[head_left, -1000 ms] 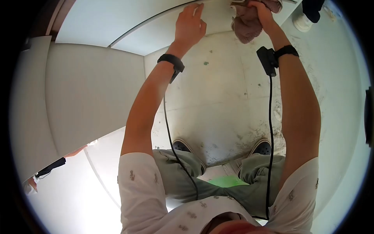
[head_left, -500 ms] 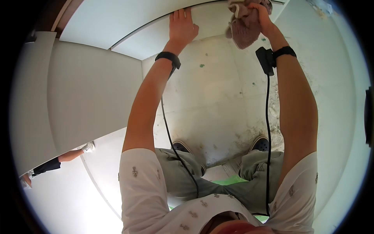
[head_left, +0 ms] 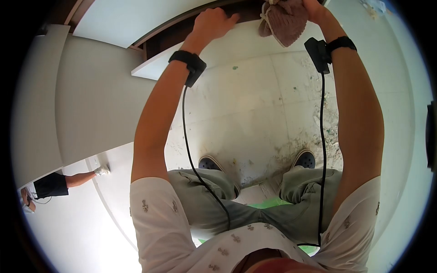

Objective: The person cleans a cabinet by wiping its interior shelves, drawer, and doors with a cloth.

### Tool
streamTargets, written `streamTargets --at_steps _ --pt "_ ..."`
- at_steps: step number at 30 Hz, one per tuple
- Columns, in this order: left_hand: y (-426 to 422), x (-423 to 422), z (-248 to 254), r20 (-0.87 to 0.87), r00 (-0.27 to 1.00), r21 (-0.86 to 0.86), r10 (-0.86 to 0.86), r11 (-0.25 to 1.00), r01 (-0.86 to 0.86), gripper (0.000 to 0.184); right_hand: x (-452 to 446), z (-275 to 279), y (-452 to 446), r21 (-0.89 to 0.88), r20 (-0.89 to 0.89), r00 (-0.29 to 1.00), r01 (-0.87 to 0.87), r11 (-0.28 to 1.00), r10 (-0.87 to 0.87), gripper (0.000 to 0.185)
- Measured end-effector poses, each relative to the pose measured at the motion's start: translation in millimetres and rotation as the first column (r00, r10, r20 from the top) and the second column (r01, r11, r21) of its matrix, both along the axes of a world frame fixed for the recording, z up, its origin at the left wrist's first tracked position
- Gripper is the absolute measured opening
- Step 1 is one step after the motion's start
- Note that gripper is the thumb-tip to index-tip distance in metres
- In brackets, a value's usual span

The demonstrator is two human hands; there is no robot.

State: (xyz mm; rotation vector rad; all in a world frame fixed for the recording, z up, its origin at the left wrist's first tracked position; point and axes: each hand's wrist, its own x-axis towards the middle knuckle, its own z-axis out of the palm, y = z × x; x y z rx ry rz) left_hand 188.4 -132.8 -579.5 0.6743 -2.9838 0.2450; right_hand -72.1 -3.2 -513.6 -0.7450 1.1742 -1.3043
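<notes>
The left hand (head_left: 211,23) is placed at the front edge of a white drawer (head_left: 159,65), which stands partly open beneath a white panel (head_left: 123,18). Its thumb is held out to the side over the dark gap; how far its other fingers are curled cannot be told. A brownish-pink cloth (head_left: 287,22) is gripped in the closed fingers of the right hand (head_left: 314,10), partly cut off by the top of the view. The cloth is bunched and hangs at the right part of the drawer front, apart from the left hand.

A black strap with a small device is worn on each wrist, and from these a left cable (head_left: 187,141) and a right cable (head_left: 322,127) are led down toward the lap. Below the drawer, a pale floor (head_left: 236,100) is marked with dirt and green specks. Two dark shoes (head_left: 304,160) are planted on it, well apart. To the left, a grey panel (head_left: 95,91) is seen, and beyond its edge another person's leg (head_left: 82,179) and black shorts (head_left: 52,185) are visible.
</notes>
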Motion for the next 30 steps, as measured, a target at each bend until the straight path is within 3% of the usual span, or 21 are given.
streamTargets --at_steps 1,2,3,4,5,9,11,12,14,15,16,17,18,19,20,21,23,24,26,27,30 --pt "-5 8 5 0.099 0.978 -0.063 -0.185 0.979 0.192 0.047 -5 2 -3 0.03 0.044 0.983 -0.179 0.983 0.178 0.034" --pt "-2 9 22 0.098 0.979 -0.061 -0.179 0.981 0.185 0.047 5 4 -5 0.033 0.044 0.982 -0.186 0.982 0.185 0.034" --pt "5 9 45 0.16 0.986 0.488 0.041 0.865 -0.115 0.048 20 6 -9 0.07 -0.151 0.988 -0.012 0.997 0.023 0.034" --pt "13 10 64 0.325 0.927 0.838 0.185 0.397 -0.373 0.049 29 7 -9 0.075 -0.345 0.93 0.164 0.984 -0.128 0.034" --pt "16 18 77 0.313 0.942 0.903 0.118 0.27 -0.334 0.052 27 11 -5 0.23 -0.417 0.905 0.019 0.973 0.081 0.039" --pt "-11 25 80 0.253 0.952 0.769 0.17 0.563 -0.305 0.054 36 6 -1 0.305 -0.701 0.682 0.023 0.952 0.209 0.039" --pt "-23 23 79 0.3 0.926 0.812 0.232 0.448 -0.375 0.054 34 -30 16 0.286 -0.243 0.965 -0.03 0.958 0.102 0.038" --pt "-25 22 80 0.34 0.896 0.839 0.286 0.339 -0.426 0.061 32 -45 25 0.261 0.019 0.999 -0.043 0.964 0.039 0.037" --pt "-20 28 70 0.332 0.911 0.831 0.245 0.38 -0.405 0.058 27 -62 37 0.2 0.527 0.847 -0.045 0.979 -0.069 0.036" --pt "-29 32 56 0.335 0.92 0.832 0.203 0.395 -0.39 0.058 29 -58 25 0.218 0.526 0.847 -0.05 0.975 -0.074 0.036" --pt "-25 32 46 0.331 0.922 0.832 0.199 0.399 -0.385 0.058 31 -50 21 0.334 0.215 0.965 -0.215 0.918 0.148 0.034" --pt "-22 30 34 0.255 0.965 0.844 0.062 0.472 -0.254 0.061 36 -36 16 0.491 -0.09 0.913 -0.308 0.815 0.399 0.032" --pt "-16 27 30 0.182 0.98 0.845 -0.082 0.523 -0.113 0.064 40 -22 9 0.66 -0.328 0.699 -0.312 0.684 0.635 0.031" --pt "-7 22 20 0.178 0.98 0.846 -0.084 0.523 -0.109 0.064 45 -10 4 0.807 -0.449 0.365 -0.227 0.546 0.815 0.03" --pt "18 14 14 0.017 0.998 0.739 -0.053 0.674 0.023 0.065 47 -5 4 0.903 -0.428 -0.026 -0.068 0.425 0.904 0.029" --pt "37 5 10 -0.148 0.988 0.58 -0.051 0.804 0.128 0.067 50 -1 11 0.903 -0.426 -0.031 -0.068 0.423 0.904 0.029" --pt "42 -8 -1 -0.271 0.961 0.662 -0.055 0.714 0.228 0.067 58 5 14 0.729 -0.29 0.7 -0.28 0.625 0.653 0.028" --pt "52 -13 7 -0.263 0.964 0.659 -0.046 0.721 0.214 0.067 56 3 5 0.722 -0.289 0.695 -0.293 0.627 0.658 0.028" --pt "65 -19 25 -0.401 0.916 0.61 0.018 0.751 0.252 0.081 58 6 -19 0.512 -0.741 0.213 -0.434 0.741 0.637 0.026" --pt "60 -12 22 -0.396 0.918 0.62 0.036 0.748 0.238 0.081 64 11 -26 0.596 -0.585 0.425 -0.353 0.721 0.691 0.031" --pt "34 7 7 -0.531 0.837 0.615 0.132 0.74 0.273 0.091 96 0 -56 0.503 -0.558 0.58 -0.332 0.798 0.593 0.034"
